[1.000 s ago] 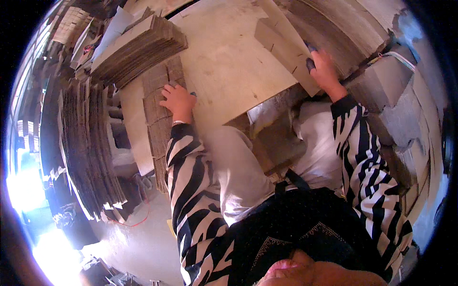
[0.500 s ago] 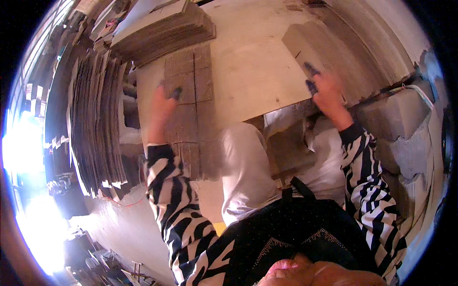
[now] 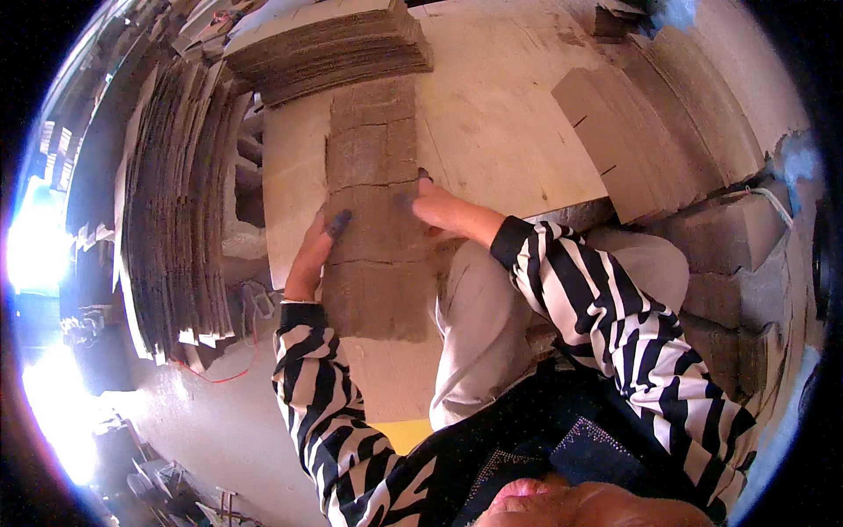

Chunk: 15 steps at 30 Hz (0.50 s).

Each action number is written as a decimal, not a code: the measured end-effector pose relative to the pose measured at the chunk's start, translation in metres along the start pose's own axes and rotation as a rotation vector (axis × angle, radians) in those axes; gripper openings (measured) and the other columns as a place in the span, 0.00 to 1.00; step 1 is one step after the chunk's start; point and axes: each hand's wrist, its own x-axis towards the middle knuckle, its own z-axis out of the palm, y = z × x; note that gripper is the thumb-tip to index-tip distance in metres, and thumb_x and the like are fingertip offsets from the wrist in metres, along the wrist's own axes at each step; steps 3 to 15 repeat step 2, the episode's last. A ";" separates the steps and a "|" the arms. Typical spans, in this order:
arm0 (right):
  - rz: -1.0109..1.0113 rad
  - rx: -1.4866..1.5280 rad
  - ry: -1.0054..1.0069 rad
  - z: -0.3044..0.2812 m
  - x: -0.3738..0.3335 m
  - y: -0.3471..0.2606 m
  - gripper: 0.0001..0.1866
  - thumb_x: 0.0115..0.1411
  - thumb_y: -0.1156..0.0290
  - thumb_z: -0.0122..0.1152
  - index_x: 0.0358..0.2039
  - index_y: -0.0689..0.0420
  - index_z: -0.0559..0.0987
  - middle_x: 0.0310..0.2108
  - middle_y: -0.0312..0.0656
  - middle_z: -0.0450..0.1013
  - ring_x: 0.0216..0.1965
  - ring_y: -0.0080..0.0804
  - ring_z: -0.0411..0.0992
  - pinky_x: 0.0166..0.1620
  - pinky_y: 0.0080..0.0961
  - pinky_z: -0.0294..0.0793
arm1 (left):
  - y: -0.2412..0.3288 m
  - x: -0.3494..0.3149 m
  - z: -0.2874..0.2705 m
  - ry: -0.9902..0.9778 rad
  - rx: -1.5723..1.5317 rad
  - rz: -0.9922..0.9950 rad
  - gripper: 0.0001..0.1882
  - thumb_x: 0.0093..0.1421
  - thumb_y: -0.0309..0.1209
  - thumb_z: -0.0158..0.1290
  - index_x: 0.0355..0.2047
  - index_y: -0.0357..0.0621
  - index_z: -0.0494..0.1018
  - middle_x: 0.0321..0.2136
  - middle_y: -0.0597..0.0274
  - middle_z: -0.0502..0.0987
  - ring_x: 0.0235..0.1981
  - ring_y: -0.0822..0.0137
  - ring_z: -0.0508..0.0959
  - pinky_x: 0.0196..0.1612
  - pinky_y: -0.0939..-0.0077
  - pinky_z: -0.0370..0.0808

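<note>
A long brown corrugated cardboard piece (image 3: 375,211), creased crosswise in several places, lies lengthwise on the left part of the wooden table and reaches past its near edge. My left hand (image 3: 318,250) grips its left edge, with the dark-covered thumb on top. Across from it, my right hand (image 3: 436,208) holds the right edge. Both hands have dark coverings on some fingertips. Some fingers are hidden at the edges of the cardboard.
Behind the piece stands a thick stack of cardboard (image 3: 325,48). Many upright sheets (image 3: 180,211) are packed at the left. More flat cardboard pieces with slits (image 3: 615,132) lie on the right side of the pale wooden tabletop (image 3: 500,123). A thin red cord (image 3: 230,379) hangs at the lower left.
My right hand has moved left from the right-hand cardboard stack to the cardboard piece's right edge. My left hand now lies at its left edge. The dark lengthwise line on the cardboard no longer shows.
</note>
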 end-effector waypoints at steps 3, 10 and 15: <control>0.102 0.010 -0.040 0.014 0.009 -0.005 0.35 0.59 0.55 0.53 0.64 0.49 0.55 0.62 0.44 0.58 0.59 0.42 0.61 0.48 0.54 0.72 | 0.017 -0.010 -0.006 0.003 -0.127 -0.110 0.35 0.59 0.45 0.56 0.63 0.48 0.58 0.53 0.61 0.71 0.54 0.67 0.68 0.57 0.74 0.62; 0.102 0.010 -0.040 0.014 0.009 -0.005 0.35 0.59 0.55 0.53 0.64 0.49 0.55 0.62 0.44 0.58 0.59 0.42 0.61 0.48 0.54 0.72 | 0.017 -0.010 -0.006 0.003 -0.127 -0.110 0.35 0.59 0.45 0.56 0.63 0.48 0.58 0.53 0.61 0.71 0.54 0.67 0.68 0.57 0.74 0.62; 0.102 0.010 -0.040 0.014 0.009 -0.005 0.35 0.59 0.55 0.53 0.64 0.49 0.55 0.62 0.44 0.58 0.59 0.42 0.61 0.48 0.54 0.72 | 0.017 -0.010 -0.006 0.003 -0.127 -0.110 0.35 0.59 0.45 0.56 0.63 0.48 0.58 0.53 0.61 0.71 0.54 0.67 0.68 0.57 0.74 0.62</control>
